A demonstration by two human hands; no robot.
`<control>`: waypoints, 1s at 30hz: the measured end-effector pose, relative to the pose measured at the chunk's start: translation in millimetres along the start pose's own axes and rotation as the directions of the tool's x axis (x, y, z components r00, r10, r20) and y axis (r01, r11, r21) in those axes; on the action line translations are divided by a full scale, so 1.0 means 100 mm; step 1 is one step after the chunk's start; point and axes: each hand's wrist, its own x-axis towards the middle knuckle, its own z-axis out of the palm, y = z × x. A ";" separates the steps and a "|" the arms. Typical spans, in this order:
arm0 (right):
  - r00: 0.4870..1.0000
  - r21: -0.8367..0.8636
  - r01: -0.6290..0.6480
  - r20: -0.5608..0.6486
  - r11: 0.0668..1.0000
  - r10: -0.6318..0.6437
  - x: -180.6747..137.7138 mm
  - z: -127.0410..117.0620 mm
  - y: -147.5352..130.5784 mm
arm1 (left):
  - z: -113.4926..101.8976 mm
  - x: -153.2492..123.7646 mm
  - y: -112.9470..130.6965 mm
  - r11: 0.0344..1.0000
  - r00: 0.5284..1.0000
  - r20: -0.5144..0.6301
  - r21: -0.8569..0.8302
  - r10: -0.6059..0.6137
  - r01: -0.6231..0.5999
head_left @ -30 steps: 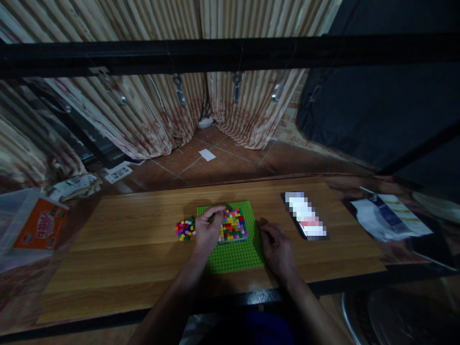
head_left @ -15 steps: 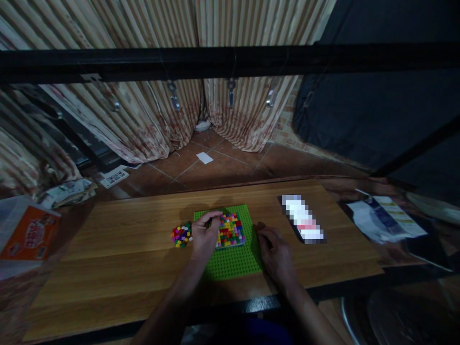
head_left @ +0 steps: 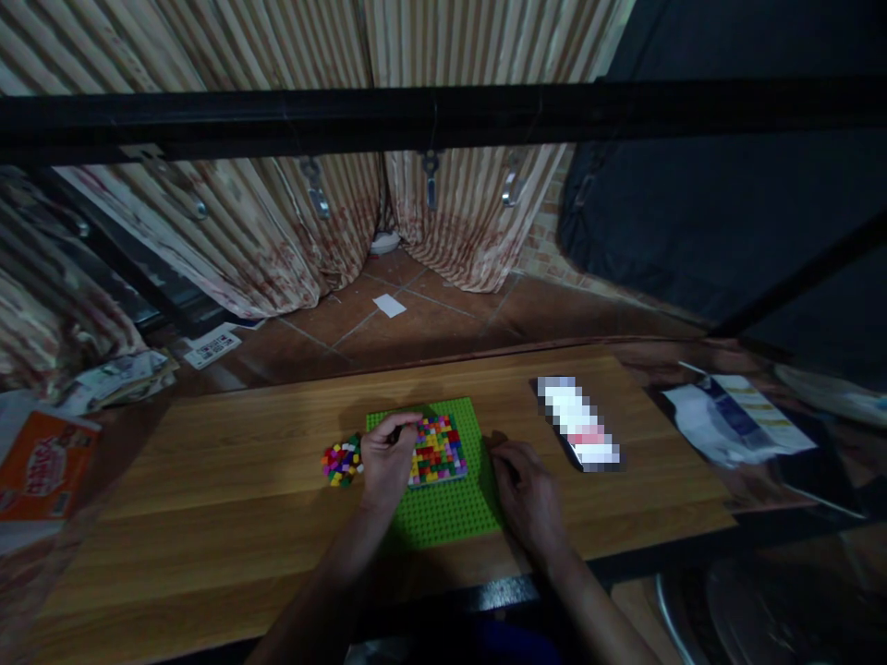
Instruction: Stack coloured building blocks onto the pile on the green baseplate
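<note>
Little but the viewpoint has shifted: the brick mosaic (head_left: 440, 453) partly covers the green baseplate (head_left: 450, 517), left hand (head_left: 385, 466) seemingly pinched beside it, right hand (head_left: 533, 494) half-curled by the baseplate's right edge, any grasp hidden, loose bricks (head_left: 339, 464) remaining off its left edge.

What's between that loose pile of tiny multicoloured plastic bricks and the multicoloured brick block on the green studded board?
In the head view, the left hand, hiding part of the green board.

On the counter (head_left: 208, 517), we have our left grip (head_left: 384, 462) over the left side of the bricks (head_left: 442, 450) on the green board (head_left: 443, 517), our right grip (head_left: 532, 491) beside the board, a phone (head_left: 578, 425) farther right, and a loose pile (head_left: 341, 462) left.
</note>
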 end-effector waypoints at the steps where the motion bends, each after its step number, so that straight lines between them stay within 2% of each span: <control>1: 1.000 0.004 0.000 0.002 1.000 0.000 0.00 0.00 0.00 | 0.00 0.00 0.00 1.000 1.000 -0.003 -0.001 -0.001 0.001; 12: 0.999 0.030 0.026 -0.021 0.999 -0.025 0.01 0.02 -0.01 | -0.05 0.03 -0.06 0.995 0.995 0.054 0.053 0.083 -0.086; 18: 1.000 0.019 0.020 -0.012 1.000 -0.020 0.02 0.02 -0.02 | -0.05 0.04 -0.09 0.992 0.992 0.045 0.037 0.119 -0.121; 30: 1.000 0.009 0.008 -0.015 1.000 -0.008 0.02 0.01 -0.01 | -0.04 0.03 -0.07 0.997 0.997 0.072 0.063 0.040 -0.045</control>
